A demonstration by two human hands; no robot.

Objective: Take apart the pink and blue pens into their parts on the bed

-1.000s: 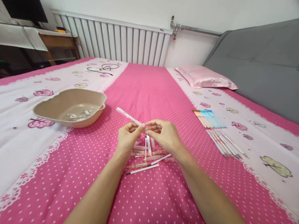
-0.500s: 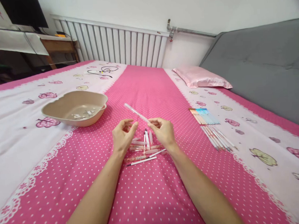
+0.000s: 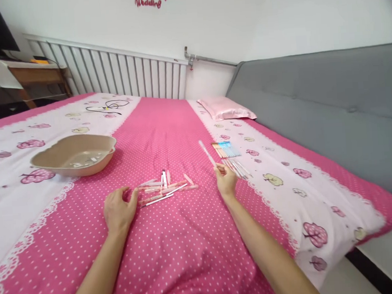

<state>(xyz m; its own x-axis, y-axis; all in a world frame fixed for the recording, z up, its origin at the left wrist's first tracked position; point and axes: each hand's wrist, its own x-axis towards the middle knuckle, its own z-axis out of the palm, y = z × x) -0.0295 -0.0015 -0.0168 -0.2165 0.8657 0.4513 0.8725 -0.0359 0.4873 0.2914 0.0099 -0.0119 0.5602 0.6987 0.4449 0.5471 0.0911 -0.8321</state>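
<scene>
A slim translucent whitish-pink pen (image 3: 206, 153) is pinched in my right hand (image 3: 226, 180), its far end pointing up and away. Whether it is a whole pen or only a barrel cannot be made out. My left hand (image 3: 120, 210) rests by the left edge of a loose pile of pen parts (image 3: 162, 190), thumb and fingers apart and nothing between them. White sticks with dark ends, pink patterned tubes and pale pointed pieces lie in that pile. Just beyond my right hand is a row of whitish pens (image 3: 237, 168), with a row of orange and blue pens (image 3: 226, 149) behind it.
A beige basin (image 3: 73, 170) with small white scraps inside stands at the left on the pink dotted bedsheet (image 3: 189, 246). A black cable (image 3: 108, 109) lies farther back. A pink pillow (image 3: 227, 108) sits near the grey headboard (image 3: 313, 89).
My right hand has carried the pen rightward, toward the rows. My left hand has drawn apart from it, to the pile's left side. The view has turned right.
</scene>
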